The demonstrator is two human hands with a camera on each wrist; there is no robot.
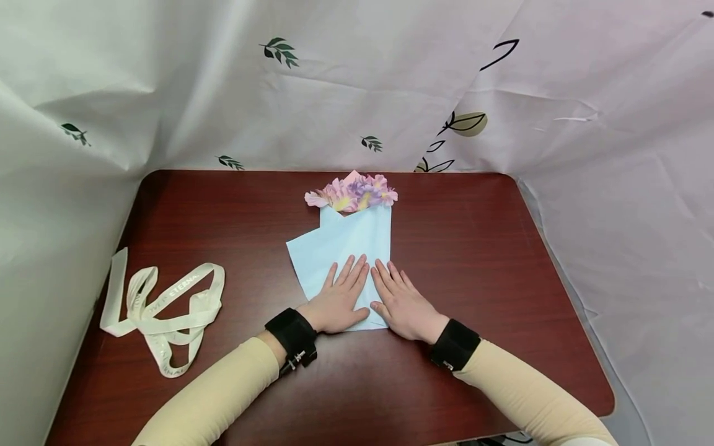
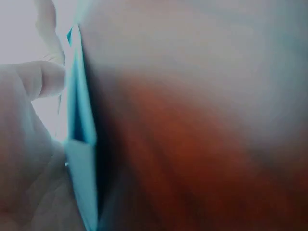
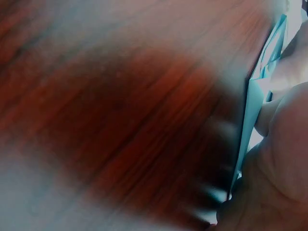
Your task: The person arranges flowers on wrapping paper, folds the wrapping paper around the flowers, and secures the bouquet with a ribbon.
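Cream sleeves (image 1: 214,393) are closest to us at the bottom of the head view, each one running to a black wristband (image 1: 454,345), and beyond those, two hands side by side on the blue paper (image 1: 351,238). Left hand (image 1: 339,297): palm down, fingers straight and fanned wide, resting flat across the lower part of the sheet. Right hand (image 1: 404,303): flat too, fingers straight and a little spread, lying over the right edge, its thumb just beside the left one. Neither grips anything. That paper sits mid-surface (image 1: 474,248), one corner jutting left, and out of its top come the flowers (image 1: 365,191), pink and lilac with touches of yellow. Over to the left, well apart from the hands, lies a loose, looping white ribbon (image 1: 178,323) with lettering on it. Only the head view gives us flowers and ribbon, but look at the wrists! From the left one, the paper turns edge-on, its folded layers standing slightly apart beside the thumb, the surface a red-brown blur. From the right one, more creased layers along the edge, next to the hand, with the wood grain streaking away from it.
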